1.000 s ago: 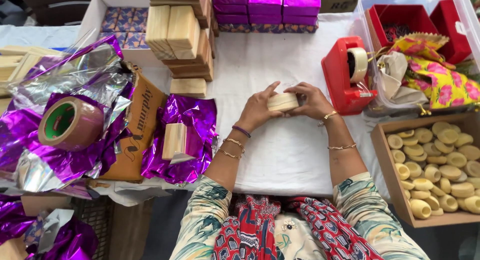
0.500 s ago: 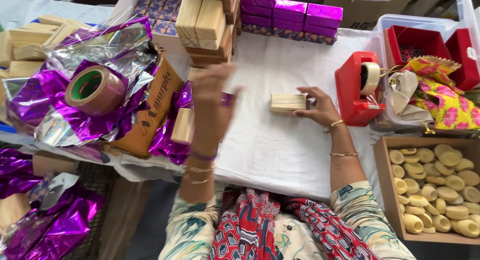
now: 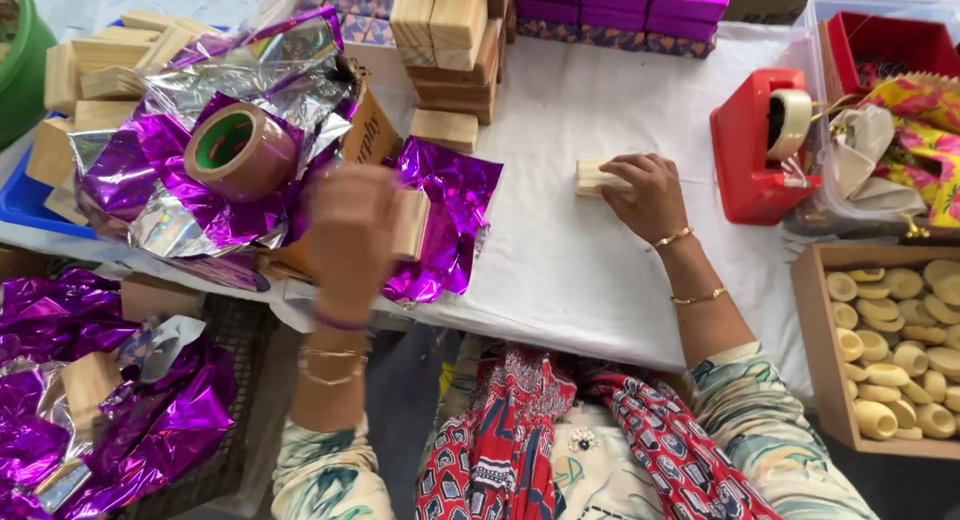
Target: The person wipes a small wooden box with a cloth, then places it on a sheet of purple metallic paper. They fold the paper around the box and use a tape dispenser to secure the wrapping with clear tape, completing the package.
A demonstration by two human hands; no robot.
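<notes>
— Where's the wooden block (image 3: 592, 177)?
— On the white bench (image 3: 560, 260), pinned flat under the right hand (image 3: 645, 192), fingers curled over it (likely steadying it).
— The left hand (image 3: 352, 235)?
— Blurred, raised over a purple foil sheet (image 3: 450, 220); I cannot tell its grip.

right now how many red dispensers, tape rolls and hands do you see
red dispenser: 1
tape rolls: 2, brown roll on the foil, pale roll in the dispenser
hands: 2, left hand, right hand on a wooden block
total: 5
</notes>
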